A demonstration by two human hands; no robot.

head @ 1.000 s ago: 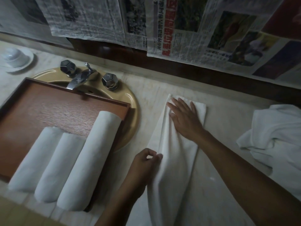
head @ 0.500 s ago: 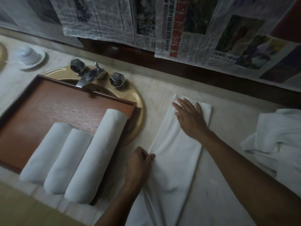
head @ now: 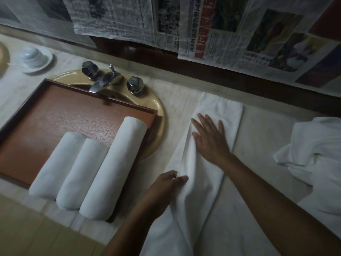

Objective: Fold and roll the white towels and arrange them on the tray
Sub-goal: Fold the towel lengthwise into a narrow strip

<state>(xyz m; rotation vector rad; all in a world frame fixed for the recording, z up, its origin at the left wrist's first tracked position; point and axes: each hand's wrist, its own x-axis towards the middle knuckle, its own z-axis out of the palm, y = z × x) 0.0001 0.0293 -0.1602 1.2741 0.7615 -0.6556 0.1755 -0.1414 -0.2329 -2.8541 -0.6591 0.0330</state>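
Observation:
A long white towel (head: 221,111), folded into a narrow strip, lies on the marble counter and runs toward me off the front edge. My right hand (head: 210,139) lies flat on its upper half with fingers spread. My left hand (head: 166,185) pinches the towel's left edge lower down, where the cloth bunches. Three rolled white towels (head: 103,167) lie side by side on the brown wooden tray (head: 60,115), which sits over the sink.
A heap of unfolded white towels (head: 317,154) lies at the right. A metal faucet (head: 103,80) with two knobs stands behind the tray on the tan sink rim (head: 158,115). A cup on a saucer (head: 33,58) sits far left. Newspapers (head: 230,30) hang on the wall.
My right hand has slid down the towel toward me, baring the far end. My left hand has gathered the towel's left edge inward, and the cloth now bunches there.

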